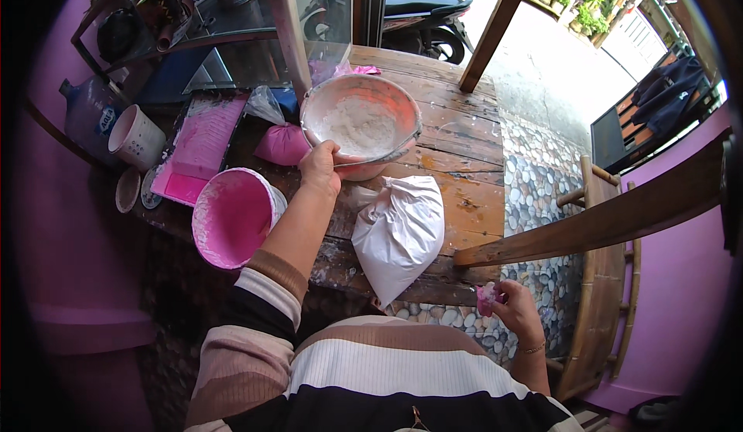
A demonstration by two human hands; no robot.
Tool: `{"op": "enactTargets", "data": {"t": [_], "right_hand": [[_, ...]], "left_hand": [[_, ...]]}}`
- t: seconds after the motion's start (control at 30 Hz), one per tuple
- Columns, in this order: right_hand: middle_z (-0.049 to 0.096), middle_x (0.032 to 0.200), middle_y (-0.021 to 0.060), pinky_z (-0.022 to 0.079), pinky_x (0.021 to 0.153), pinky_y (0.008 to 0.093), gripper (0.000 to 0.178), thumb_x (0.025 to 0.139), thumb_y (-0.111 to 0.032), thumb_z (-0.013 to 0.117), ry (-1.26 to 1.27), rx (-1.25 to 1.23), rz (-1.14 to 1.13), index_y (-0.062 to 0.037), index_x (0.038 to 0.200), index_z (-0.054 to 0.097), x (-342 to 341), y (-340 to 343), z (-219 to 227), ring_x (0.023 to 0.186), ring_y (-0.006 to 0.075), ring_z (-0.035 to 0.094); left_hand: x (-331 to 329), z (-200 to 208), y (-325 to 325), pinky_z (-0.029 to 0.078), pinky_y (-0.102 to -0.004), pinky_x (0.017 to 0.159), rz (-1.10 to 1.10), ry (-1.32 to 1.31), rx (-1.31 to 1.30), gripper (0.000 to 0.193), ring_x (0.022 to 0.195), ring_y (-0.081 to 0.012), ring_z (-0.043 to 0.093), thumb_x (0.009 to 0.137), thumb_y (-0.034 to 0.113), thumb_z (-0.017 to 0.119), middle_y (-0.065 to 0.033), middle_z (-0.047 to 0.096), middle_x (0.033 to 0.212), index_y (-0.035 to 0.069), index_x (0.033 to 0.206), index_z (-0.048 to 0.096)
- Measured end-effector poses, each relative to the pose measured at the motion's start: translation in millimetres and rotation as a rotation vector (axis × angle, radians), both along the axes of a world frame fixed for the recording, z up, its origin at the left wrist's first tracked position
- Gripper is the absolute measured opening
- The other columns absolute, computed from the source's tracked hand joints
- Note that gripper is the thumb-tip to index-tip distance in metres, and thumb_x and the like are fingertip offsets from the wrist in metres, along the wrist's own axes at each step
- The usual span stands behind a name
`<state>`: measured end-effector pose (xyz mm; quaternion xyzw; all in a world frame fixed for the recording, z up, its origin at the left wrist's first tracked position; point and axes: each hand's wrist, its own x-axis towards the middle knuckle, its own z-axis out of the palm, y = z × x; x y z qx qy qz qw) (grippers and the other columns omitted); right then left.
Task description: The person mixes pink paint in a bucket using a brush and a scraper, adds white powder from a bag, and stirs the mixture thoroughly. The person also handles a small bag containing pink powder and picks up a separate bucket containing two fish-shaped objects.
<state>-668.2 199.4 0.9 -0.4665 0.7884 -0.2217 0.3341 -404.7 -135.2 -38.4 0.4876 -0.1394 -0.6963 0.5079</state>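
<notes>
My left hand (319,169) grips the near rim of an orange bucket (402,105), thumb over the edge. Loose white powder (357,126) lies inside, and pale smears coat the bucket's walls. Just in front of it, a full white plastic bag (401,235) with a gathered top rests on the wooden table (464,177). Off the table's near right edge, my right hand (520,310) is closed on a small crumpled pink-and-whitish piece (486,299); its exact kind cannot be made out. A pink-filled plastic bag (280,145) sits left of the bucket.
Left of my forearm stands a pink-coated paint bucket (232,219), beside a pink paint tray (200,142) and a white pail (138,136). A wooden post (588,215) slants in from the right. A bamboo bench (604,277) stands beyond it; a motorcycle (422,14) is outside.
</notes>
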Motion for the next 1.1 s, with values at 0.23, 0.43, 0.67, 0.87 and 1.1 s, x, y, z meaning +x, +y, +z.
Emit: {"op": "enactTargets", "data": {"t": [0.23,0.43,0.67,0.87,1.1], "right_hand": [[0.062,0.08,0.0152,0.051,0.066,0.0326,0.024,0.069,-0.01,0.074,0.004,0.037,0.051,0.0053,0.084,0.062,-3,7,-11,0.072,0.0248,0.066],[0.062,0.081,0.0136,0.051,0.066,0.0317,0.023,0.071,-0.008,0.072,-0.189,-0.017,0.003,0.0046,0.088,0.062,9,4,-1,0.072,0.0204,0.065],[0.063,0.084,0.0065,0.05,0.07,0.0244,0.018,0.079,0.003,0.065,-0.46,-0.531,0.035,0.0036,0.096,0.06,52,-53,8,0.076,0.0137,0.063],[0.068,0.091,0.0074,0.049,0.067,0.0235,0.019,0.09,-0.01,0.065,-0.767,-0.806,-0.068,0.0003,0.105,0.059,86,-163,24,0.076,0.012,0.064],[0.066,0.09,0.0054,0.046,0.071,0.0244,0.014,0.095,-0.015,0.059,-0.606,-1.007,-0.201,-0.0037,0.101,0.052,94,-223,30,0.08,0.0097,0.061]], "left_hand": [[-4,41,-39,0.059,-0.0509,0.066,-0.124,0.07,-0.191,0.032,0.086,-0.0349,0.065,0.075,-0.002,0.057,-0.0162,0.057,0.093,-0.005,0.107,0.05],[-4,186,-34,0.053,-0.0699,0.078,-0.253,0.179,-0.413,0.032,0.099,-0.0556,0.056,0.082,0.001,0.058,-0.0374,0.053,0.105,-0.014,0.108,0.047],[31,284,3,0.057,-0.0659,0.073,-0.323,0.163,-0.623,0.016,0.09,-0.0528,0.061,0.084,0.002,0.055,-0.0375,0.054,0.101,-0.013,0.088,0.053],[51,293,36,0.056,-0.065,0.075,-0.271,0.097,-0.679,0.02,0.09,-0.0498,0.063,0.084,0.001,0.055,-0.0345,0.058,0.096,-0.016,0.095,0.053],[56,235,7,0.055,-0.0606,0.083,-0.379,0.105,-0.521,0.022,0.09,-0.053,0.062,0.086,0.004,0.057,-0.041,0.059,0.098,-0.014,0.099,0.056]]}}
